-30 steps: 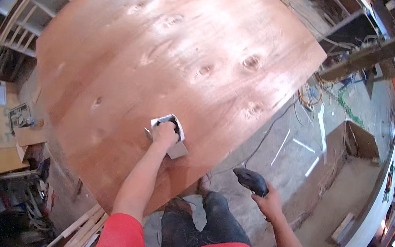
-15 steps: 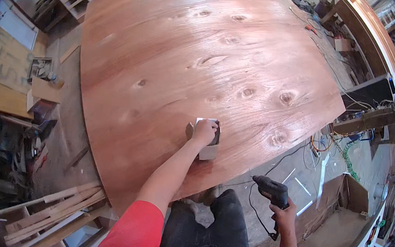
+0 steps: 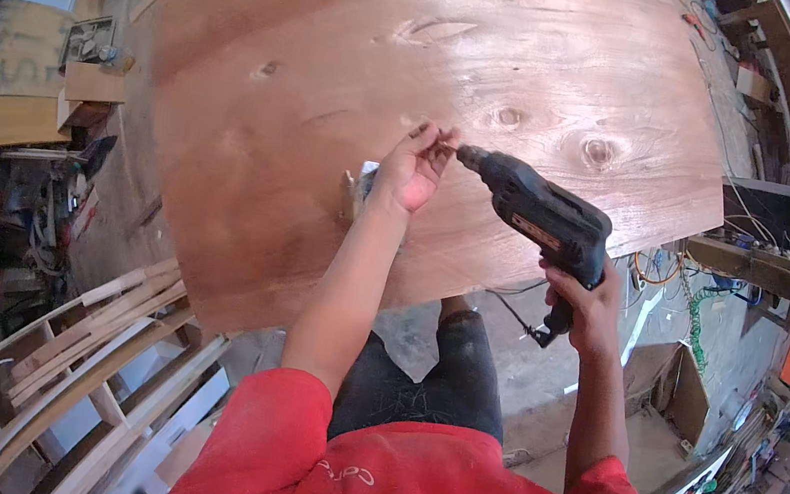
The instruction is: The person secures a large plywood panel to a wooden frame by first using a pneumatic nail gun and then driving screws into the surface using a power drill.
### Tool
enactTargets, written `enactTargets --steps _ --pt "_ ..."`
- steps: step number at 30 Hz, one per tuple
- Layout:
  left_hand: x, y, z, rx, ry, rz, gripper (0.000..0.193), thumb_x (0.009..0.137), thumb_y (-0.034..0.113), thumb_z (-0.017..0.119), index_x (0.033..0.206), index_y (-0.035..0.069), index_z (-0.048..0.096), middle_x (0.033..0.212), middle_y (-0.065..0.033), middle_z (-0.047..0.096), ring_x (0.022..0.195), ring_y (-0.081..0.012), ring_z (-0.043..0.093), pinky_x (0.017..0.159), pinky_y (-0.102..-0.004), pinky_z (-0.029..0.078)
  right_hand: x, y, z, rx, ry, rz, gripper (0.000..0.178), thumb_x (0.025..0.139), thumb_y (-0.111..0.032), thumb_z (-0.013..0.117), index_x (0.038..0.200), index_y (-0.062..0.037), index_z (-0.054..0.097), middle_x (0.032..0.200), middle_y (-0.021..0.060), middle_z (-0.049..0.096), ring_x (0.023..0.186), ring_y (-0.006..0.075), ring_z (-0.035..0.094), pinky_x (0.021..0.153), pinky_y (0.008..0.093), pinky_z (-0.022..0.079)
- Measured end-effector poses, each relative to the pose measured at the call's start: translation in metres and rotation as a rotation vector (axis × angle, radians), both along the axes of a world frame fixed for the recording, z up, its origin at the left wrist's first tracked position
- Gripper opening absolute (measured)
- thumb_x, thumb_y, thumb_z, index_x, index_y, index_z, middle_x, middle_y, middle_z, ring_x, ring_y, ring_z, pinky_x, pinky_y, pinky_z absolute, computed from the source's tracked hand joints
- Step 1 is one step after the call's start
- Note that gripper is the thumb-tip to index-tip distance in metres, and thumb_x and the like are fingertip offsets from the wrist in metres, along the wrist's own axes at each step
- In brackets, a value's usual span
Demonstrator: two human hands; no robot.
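My right hand (image 3: 582, 299) is wrapped round the grip of a black corded power drill (image 3: 542, 207), which points left over the wooden sheet. At the drill's tip, my left hand (image 3: 419, 164) pinches a small, thin reddish piece, perhaps a screw, too small to make out surely. Its palm is turned partly up. Below that hand a small open box (image 3: 368, 175) rests on the plywood sheet (image 3: 270, 199), mostly covered by my left wrist and forearm. The sheet is broad, reddish and knotted, and stands at about waist height in front of me.
Wooden strips and frames (image 3: 90, 336) lie at the lower left. The drill's cord (image 3: 512, 309) hangs near the sheet's front edge. At right are a green coiled hose (image 3: 696, 330), an open brown carton (image 3: 677, 398) and a bench with cables. Boards (image 3: 16, 108) lean at far left.
My left hand has come out of the box and moved up to the drill's tip with something small. My right hand has raised the drill from beside the sheet to over it.
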State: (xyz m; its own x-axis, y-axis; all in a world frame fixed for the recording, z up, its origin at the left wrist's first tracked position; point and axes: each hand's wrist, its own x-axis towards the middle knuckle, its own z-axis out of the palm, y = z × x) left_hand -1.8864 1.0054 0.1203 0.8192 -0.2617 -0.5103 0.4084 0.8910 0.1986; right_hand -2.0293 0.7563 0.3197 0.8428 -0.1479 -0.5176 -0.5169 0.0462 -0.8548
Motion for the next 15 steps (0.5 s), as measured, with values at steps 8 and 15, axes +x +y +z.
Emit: enactTargets --steps 8,15 --pt "0.02 -0.037 -0.035 -0.06 0.308 0.271 0.015 0.098 0.001 0.066 0.11 -0.007 0.061 0.118 -0.0229 0.069 0.114 -0.0342 0.069 0.096 -0.0379 0.064 0.054 -0.031 -0.045 0.005 0.046 0.074 0.031 0.083 -0.003 0.077 0.111 0.0011 0.065 0.092 0.007 0.071 0.068 0.0118 0.062 0.059 0.0272 0.05" --pt "0.07 -0.037 -0.044 0.012 0.241 0.338 0.007 0.097 -0.003 0.065 0.103 -0.004 0.061 0.109 -0.0182 0.069 0.11 -0.0326 0.07 0.092 -0.0365 0.065 0.107 -0.023 -0.067 -0.054 -0.054 0.118 0.032 0.082 -0.004 0.078 0.112 0.0001 0.066 0.086 0.004 0.069 0.064 0.0102 0.062 0.056 0.0259 0.049"
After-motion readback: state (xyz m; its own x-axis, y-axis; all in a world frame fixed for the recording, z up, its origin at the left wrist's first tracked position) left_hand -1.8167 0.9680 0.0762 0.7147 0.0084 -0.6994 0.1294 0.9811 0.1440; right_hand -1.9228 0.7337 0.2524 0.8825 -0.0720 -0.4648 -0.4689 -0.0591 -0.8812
